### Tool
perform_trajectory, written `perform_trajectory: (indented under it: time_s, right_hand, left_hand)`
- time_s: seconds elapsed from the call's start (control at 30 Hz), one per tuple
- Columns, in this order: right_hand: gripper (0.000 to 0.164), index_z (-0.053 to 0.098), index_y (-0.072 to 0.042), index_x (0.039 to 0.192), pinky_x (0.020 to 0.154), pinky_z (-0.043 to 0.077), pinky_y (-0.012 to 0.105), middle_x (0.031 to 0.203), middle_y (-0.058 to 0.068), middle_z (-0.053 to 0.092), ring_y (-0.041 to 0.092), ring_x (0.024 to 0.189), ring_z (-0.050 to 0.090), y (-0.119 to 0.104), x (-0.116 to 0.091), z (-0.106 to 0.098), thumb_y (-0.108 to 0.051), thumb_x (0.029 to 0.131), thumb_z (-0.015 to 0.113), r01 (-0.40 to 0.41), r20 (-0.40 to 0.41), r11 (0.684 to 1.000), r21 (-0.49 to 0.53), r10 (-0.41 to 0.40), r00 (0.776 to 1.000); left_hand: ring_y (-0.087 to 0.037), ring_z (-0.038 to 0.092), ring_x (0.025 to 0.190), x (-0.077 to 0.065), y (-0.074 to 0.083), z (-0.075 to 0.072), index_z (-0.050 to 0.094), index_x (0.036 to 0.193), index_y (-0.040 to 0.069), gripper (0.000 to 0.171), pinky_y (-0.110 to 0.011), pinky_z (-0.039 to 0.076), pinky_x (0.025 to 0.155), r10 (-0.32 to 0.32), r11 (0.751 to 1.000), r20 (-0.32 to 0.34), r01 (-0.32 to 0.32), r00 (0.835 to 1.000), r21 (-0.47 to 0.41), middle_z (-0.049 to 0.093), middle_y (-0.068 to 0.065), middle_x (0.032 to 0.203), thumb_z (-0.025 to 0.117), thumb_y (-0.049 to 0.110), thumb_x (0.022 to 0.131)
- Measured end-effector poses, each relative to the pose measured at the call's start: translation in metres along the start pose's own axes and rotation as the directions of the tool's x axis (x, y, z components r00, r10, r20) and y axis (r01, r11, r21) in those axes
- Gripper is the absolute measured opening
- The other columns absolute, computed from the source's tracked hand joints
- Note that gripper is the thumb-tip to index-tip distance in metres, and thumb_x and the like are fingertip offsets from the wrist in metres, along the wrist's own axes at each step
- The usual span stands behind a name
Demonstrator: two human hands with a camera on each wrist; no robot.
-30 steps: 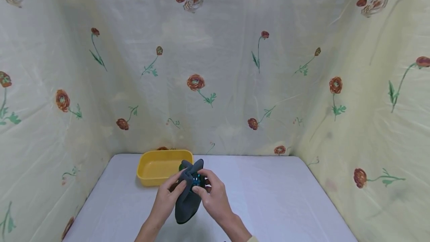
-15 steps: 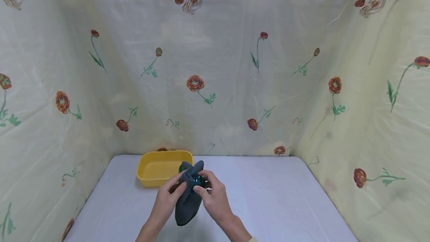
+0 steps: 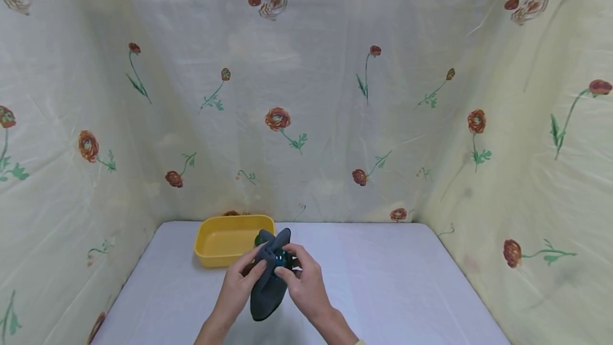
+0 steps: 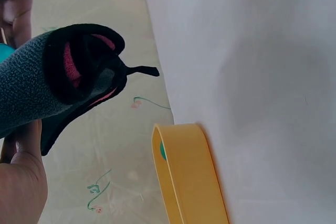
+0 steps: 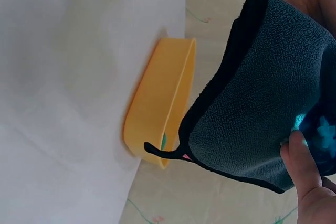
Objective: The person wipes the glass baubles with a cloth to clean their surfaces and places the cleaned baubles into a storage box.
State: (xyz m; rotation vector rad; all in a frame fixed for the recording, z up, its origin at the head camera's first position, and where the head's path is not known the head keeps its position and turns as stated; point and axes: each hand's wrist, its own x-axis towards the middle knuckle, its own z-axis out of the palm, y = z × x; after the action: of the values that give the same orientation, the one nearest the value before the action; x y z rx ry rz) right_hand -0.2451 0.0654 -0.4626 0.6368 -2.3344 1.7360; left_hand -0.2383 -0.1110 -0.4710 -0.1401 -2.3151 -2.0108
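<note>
Both hands are together over the table, with a dark grey fleecy cloth (image 3: 268, 300) between them. The cloth has black edging and a hanging loop, and pink shows inside its folds in the left wrist view. The left hand (image 3: 238, 277) pinches the bunched cloth between thumb and fingers. In the right hand (image 3: 305, 280), thumb and fingers grip a shiny dark blue object (image 5: 324, 132) with a light star-like mark, partly wrapped by the cloth (image 5: 257, 98). Its full shape is hidden.
A yellow rectangular tub (image 3: 206, 252) stands at the back left of the white-covered table (image 3: 392, 281), just beyond the left hand. A green object (image 5: 164, 141) shows at its right end. Flower-printed fabric (image 3: 316, 68) walls the table at the back and sides.
Hands, cloth and blue object keep nearly the same place and pose. The head view has shifted very slightly.
</note>
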Motion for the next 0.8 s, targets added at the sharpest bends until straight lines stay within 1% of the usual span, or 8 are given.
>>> perform_trajectory:
  time_s: [0.17,0.4,0.6,0.8]
  right_hand:
    - [0.038,0.055,-0.016,0.129,0.081,0.058,0.022,0.126,0.005,0.062,0.019,0.097,0.062,0.0012,-0.0019,0.0006,-0.023,0.094,0.068,0.025,-0.009,1.0,-0.018,-0.025,1.0]
    - [0.043,0.054,-0.013,0.129,0.083,0.059,0.023,0.126,0.004,0.06,0.02,0.1,0.063,0.0007,-0.0045,0.0015,-0.016,0.09,0.072,0.06,-0.029,0.997,-0.05,-0.061,0.998]
    - [0.046,0.054,-0.015,0.128,0.088,0.059,0.028,0.126,0.003,0.058,0.02,0.107,0.064,-0.0011,-0.0047,0.0016,-0.008,0.088,0.074,0.096,-0.03,0.994,-0.054,-0.097,0.995]
    - [0.047,0.054,-0.016,0.126,0.09,0.058,0.029,0.125,0.0,0.057,0.017,0.112,0.063,-0.0006,-0.0051,0.0023,-0.006,0.086,0.076,0.099,-0.039,0.992,-0.073,-0.102,0.994]
  left_hand:
    - [-0.023,0.062,0.111,-0.0002,-0.0014,0.0005,0.057,0.14,0.029,0.044,-0.045,0.053,0.101,0.003,1.0,-0.004,-0.003,1.0,-0.003,0.06,-0.006,0.14,0.061,0.04,0.097]
    - [-0.023,0.062,0.11,0.0001,-0.0024,0.0014,0.058,0.139,0.029,0.045,-0.044,0.053,0.1,0.009,1.0,-0.009,-0.009,1.0,0.004,0.061,-0.006,0.14,0.062,0.042,0.096]
    - [-0.023,0.062,0.109,0.0005,-0.0012,0.0013,0.058,0.139,0.029,0.043,-0.044,0.054,0.099,0.005,1.0,-0.013,-0.005,1.0,0.008,0.061,-0.006,0.139,0.061,0.04,0.097]
    - [-0.022,0.062,0.108,-0.0006,0.0019,0.0015,0.058,0.14,0.025,0.044,-0.042,0.055,0.098,0.002,1.0,-0.014,-0.002,1.0,0.016,0.06,-0.008,0.14,0.06,0.037,0.098]
